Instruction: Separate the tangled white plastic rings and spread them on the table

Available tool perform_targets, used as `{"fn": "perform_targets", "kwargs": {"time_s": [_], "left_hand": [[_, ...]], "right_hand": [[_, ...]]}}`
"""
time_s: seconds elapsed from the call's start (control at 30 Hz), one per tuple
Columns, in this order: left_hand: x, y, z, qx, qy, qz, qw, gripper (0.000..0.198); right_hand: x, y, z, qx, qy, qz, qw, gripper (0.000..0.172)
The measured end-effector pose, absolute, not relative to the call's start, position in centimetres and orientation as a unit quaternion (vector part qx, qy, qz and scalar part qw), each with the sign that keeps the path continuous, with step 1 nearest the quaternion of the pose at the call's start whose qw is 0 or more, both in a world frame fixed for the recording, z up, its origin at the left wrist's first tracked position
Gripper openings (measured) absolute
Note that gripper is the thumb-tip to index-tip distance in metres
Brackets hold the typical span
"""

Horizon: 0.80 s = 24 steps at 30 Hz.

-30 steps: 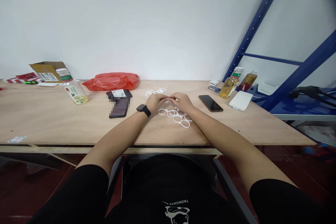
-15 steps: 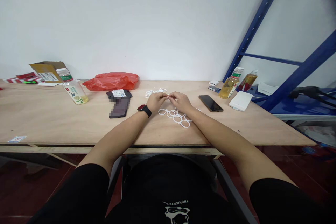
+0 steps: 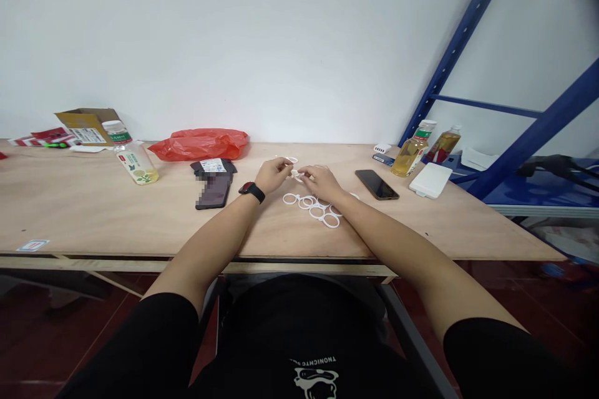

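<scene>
My left hand (image 3: 273, 175), with a dark watch on its wrist, is over the middle of the table with thumb and fingers pinched together. Whatever lies between its fingertips is too small to make out. Facing it a short gap away, my right hand (image 3: 322, 181) pinches a thin white plastic ring (image 3: 296, 177) at its fingertips. Behind the left fingers lie more loose white rings (image 3: 296, 161), partly hidden by that hand. Closer to me, several white rings joined together (image 3: 321, 219) lie flat, some covered by my right wrist.
A black phone (image 3: 377, 185), a white case (image 3: 430, 180) and drink bottles (image 3: 410, 153) stand right. Left are a dark device (image 3: 214, 190), a red plastic bag (image 3: 201, 144), a tilted bottle (image 3: 135, 162) and a cardboard box (image 3: 88, 118). Blue shelving (image 3: 461, 43) rises at right.
My hands have come apart: the left has shifted slightly left, away from the right fingertips. A white ring now shows between them. The joined rings lie as before.
</scene>
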<state>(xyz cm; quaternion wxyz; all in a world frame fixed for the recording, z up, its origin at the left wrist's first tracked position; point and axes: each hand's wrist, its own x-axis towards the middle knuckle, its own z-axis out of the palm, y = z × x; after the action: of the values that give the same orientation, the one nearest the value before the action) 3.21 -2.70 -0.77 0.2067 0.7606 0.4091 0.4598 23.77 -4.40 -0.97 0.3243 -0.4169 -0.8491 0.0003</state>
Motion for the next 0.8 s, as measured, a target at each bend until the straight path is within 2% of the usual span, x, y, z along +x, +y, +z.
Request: {"fn": "perform_targets", "kwargs": {"time_s": [0.17,0.3,0.4,0.53,0.8], "left_hand": [[0.2,-1.3,-0.8,0.736,0.542,0.398,0.083,0.025],[-0.9,-0.3,-1.9,0.734,0.606,0.296,0.077,0.026],[-1.0,0.2,-2.7,0.738,0.62,0.259,0.055,0.032],[-1.0,0.6,-3.3,0.74,0.626,0.242,0.032,0.039],[-0.8,0.4,-2.8,0.734,0.626,0.246,0.089,0.049]], "right_hand": [[24.8,-4.3,-0.7,-0.402,-0.886,-0.068,0.221,0.019],[24.7,-4.5,-0.7,-0.368,-0.912,-0.033,0.179,0.022],[24.5,-4.8,-0.7,-0.381,-0.904,-0.006,0.194,0.027],[24.5,-4.9,-0.9,-0.414,-0.882,0.018,0.226,0.023],[24.8,-5.0,-0.8,-0.427,-0.871,0.052,0.239,0.02]]}}
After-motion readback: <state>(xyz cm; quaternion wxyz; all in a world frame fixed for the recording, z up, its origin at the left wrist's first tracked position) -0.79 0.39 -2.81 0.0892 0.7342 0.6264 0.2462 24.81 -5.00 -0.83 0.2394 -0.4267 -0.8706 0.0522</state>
